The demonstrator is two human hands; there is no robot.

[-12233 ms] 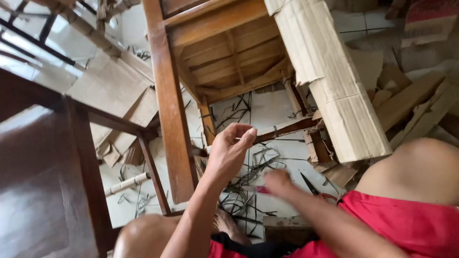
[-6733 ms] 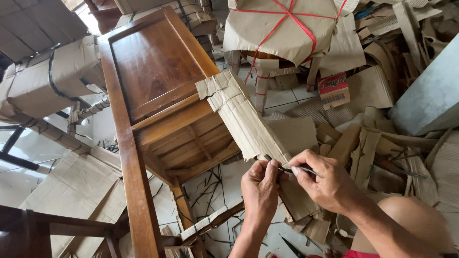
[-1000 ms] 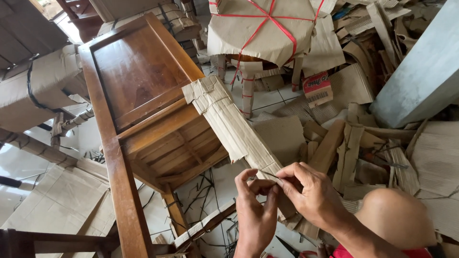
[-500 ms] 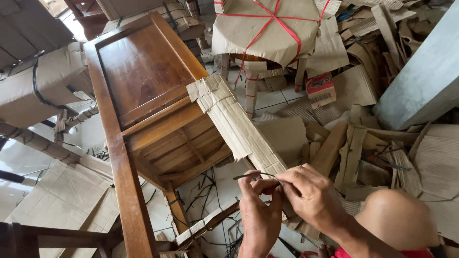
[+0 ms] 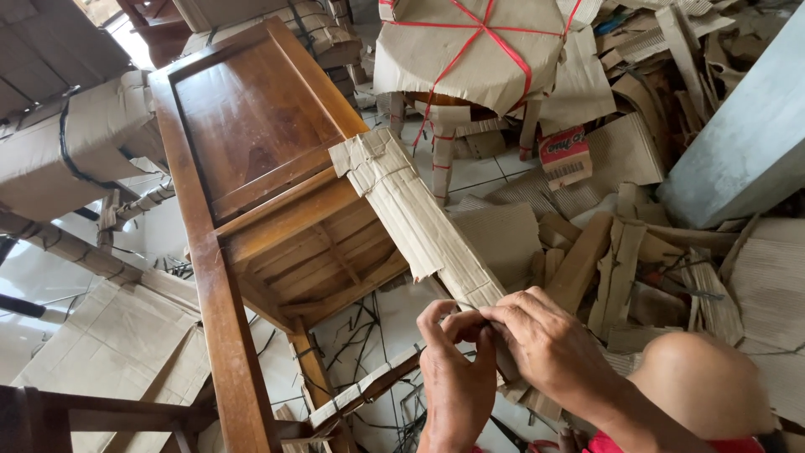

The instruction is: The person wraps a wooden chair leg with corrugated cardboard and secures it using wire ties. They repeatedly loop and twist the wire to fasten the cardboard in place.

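Closer together now, our left hand (image 5: 457,382) and right hand (image 5: 549,348) pinch the cardboard wrap (image 5: 419,222) | steadying it on the chair leg.

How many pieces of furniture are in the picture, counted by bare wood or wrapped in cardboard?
Bare brown wooden chair with one cardboard-wrapped leg: 1
Round stool wrapped in cardboard with red straps: 1
Furniture wrapped in cardboard with black strap: 1
Total: 3

I'm looking at a furniture packing workshop: wooden chair (image 5: 251,193), cardboard-wrapped pieces (image 5: 75,151), a wrapped table (image 5: 470,50) with red straps, scraps (image 5: 620,260) across the tiled floor (image 5: 377,327).
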